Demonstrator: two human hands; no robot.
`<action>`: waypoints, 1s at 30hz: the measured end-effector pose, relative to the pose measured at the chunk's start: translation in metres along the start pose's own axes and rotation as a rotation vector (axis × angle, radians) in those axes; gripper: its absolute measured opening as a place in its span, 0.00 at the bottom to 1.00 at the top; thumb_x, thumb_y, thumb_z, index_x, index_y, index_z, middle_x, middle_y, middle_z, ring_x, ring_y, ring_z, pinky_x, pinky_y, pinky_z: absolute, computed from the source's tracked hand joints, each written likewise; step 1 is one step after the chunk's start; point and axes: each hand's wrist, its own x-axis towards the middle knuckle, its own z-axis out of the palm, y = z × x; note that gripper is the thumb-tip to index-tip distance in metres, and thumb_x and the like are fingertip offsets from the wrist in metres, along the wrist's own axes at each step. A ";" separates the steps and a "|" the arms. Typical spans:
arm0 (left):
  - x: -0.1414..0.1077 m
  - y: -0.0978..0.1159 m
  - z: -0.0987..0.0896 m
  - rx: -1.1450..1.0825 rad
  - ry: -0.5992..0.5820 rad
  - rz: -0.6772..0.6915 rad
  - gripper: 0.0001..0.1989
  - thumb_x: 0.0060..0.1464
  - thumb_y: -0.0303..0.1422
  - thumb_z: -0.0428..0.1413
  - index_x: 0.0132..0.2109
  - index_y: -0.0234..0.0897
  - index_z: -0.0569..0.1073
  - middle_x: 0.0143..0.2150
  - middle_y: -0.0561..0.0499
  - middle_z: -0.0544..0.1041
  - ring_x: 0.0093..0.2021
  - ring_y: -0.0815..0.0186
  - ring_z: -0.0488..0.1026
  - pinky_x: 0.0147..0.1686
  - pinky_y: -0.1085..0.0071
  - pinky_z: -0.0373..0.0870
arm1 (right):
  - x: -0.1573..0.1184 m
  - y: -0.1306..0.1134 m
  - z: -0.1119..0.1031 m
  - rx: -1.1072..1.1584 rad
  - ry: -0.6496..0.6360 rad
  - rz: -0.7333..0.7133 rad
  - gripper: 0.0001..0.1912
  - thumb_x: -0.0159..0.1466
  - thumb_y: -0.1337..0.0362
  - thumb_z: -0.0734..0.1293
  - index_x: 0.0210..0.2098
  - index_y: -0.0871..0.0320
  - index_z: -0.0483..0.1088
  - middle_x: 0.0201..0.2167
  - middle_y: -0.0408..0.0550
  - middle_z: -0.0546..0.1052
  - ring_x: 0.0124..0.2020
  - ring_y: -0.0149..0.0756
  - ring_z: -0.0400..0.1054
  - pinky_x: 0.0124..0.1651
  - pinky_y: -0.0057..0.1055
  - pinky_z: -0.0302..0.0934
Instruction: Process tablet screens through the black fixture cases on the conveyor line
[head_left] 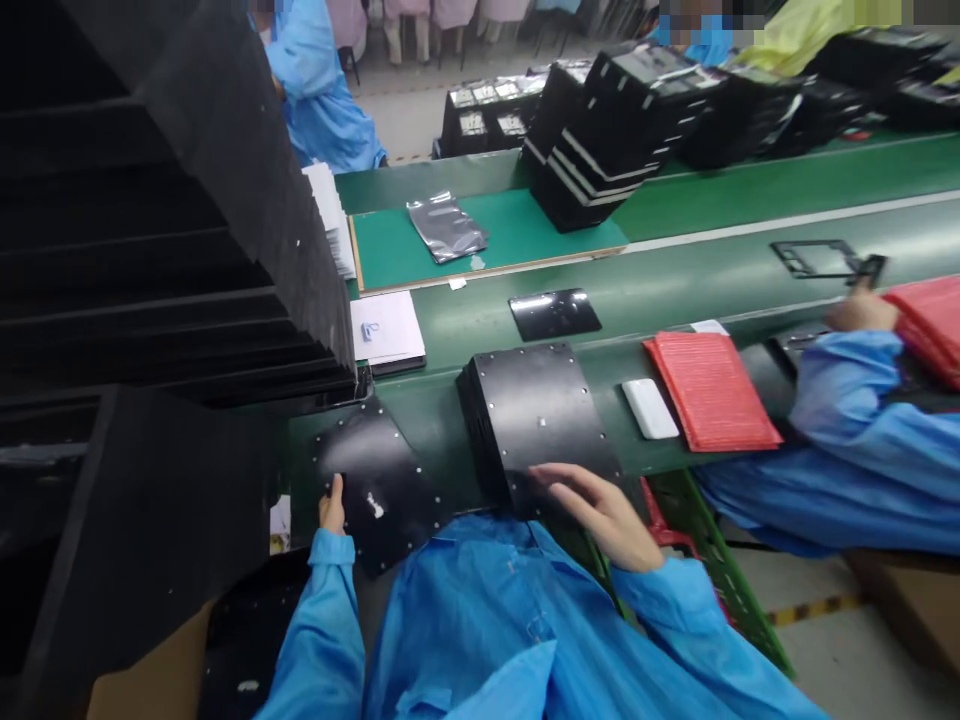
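Left hand (pixel 332 505) clamped on black studded panel (pixel 382 490) edge; right hand (pixel 600 515) open, flat on black panel stack (pixel 536 420).

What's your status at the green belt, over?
Left hand at the edge of a black drilled panel. Right hand open, resting on a stack of black panels. Nothing in the way; co-worker's blue sleeve off to the right, apart.

A red ribbed tray (pixel 711 392) beside a white block (pixel 649 408), and a silvery bag (pixel 447 227) on a green mat (pixel 540 225)
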 end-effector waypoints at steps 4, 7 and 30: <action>-0.050 0.039 0.040 -0.375 -0.239 0.097 0.26 0.54 0.51 0.53 0.47 0.33 0.73 0.50 0.41 0.76 0.54 0.57 0.71 0.54 0.65 0.68 | 0.008 -0.003 0.028 0.101 -0.192 -0.067 0.37 0.60 0.43 0.64 0.63 0.51 0.56 0.63 0.54 0.61 0.58 0.47 0.63 0.57 0.45 0.62; -0.093 0.069 0.084 -0.618 -0.470 0.098 0.26 0.48 0.49 0.60 0.48 0.36 0.73 0.49 0.43 0.77 0.54 0.55 0.72 0.55 0.62 0.67 | 0.018 0.007 0.017 -0.012 0.006 -0.157 0.39 0.60 0.45 0.65 0.65 0.53 0.53 0.63 0.53 0.60 0.63 0.47 0.56 0.64 0.46 0.52; -0.173 0.134 0.186 -0.043 -0.165 0.590 0.33 0.45 0.50 0.57 0.55 0.33 0.69 0.52 0.43 0.74 0.55 0.55 0.68 0.57 0.64 0.61 | 0.132 0.174 -0.157 -0.597 0.105 -0.305 0.27 0.61 0.53 0.58 0.53 0.66 0.63 0.44 0.64 0.72 0.46 0.52 0.65 0.45 0.43 0.59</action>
